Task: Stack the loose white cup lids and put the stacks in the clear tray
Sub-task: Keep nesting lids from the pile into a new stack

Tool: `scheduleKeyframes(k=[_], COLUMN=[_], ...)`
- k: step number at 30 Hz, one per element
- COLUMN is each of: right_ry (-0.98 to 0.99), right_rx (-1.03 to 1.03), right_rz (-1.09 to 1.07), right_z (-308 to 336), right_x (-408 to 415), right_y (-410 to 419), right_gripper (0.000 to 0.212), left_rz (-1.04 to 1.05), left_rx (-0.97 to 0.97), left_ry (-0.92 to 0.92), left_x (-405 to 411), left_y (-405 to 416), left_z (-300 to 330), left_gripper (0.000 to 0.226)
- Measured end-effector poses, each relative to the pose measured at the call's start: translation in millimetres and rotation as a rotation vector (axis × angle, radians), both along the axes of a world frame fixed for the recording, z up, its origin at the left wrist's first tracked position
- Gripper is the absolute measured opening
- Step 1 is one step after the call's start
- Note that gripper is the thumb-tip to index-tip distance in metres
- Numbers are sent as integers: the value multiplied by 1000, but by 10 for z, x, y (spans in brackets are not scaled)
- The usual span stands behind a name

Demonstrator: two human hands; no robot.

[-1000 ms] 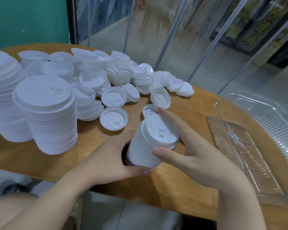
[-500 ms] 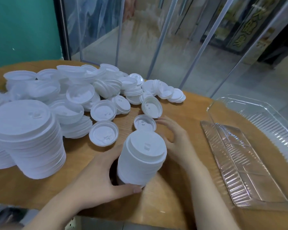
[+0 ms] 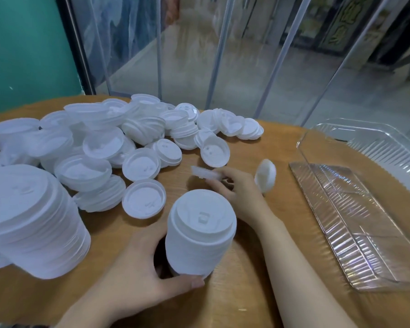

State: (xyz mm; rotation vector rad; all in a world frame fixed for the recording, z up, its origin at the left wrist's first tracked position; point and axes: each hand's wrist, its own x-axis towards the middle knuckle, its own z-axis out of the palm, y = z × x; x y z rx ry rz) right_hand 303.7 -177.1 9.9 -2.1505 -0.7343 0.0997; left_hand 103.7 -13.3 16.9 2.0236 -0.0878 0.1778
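Two hands work: our left hand wraps the upright stack of white plastic lids on the round wooden table, our right hand pinches a loose white lid. A hurried placement could topple it. Scattered lids crowd the left; the clear ribbed tray stands well apart.

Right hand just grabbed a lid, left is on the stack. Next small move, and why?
Probably bring the right hand back and seat its lid on top of the small stack. The left hand steadies that stack upright on the table, its top is uncovered, and the clear tray holds no stacks yet.
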Motion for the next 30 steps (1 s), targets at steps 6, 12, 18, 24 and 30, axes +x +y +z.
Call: scheduleKeyframes(k=[6,12,18,24,30], right_ry=[163,105,49,3,18], right_rx=[176,-101,-142,-250,204], right_rz=[-117,-265,-222,-154,-200], right_z=[111,-3,-10,-41,397], right_x=[-117,-138,-158,-218,-305], right_y=[-91,-230,-297,-213,-252], right_gripper=[23,37,73,77,50], left_rz=[-4,12,28,30,31], left_rx=[7,-2,7,-1,1], left_ry=[-22,5,10,27,49], left_x=[-13,-22,-22,-26,-31], left_y=[-18,-24,-35,-32,-23], left_z=[1,7,3,-9,-27], left_gripper=[71,77,73,75,70])
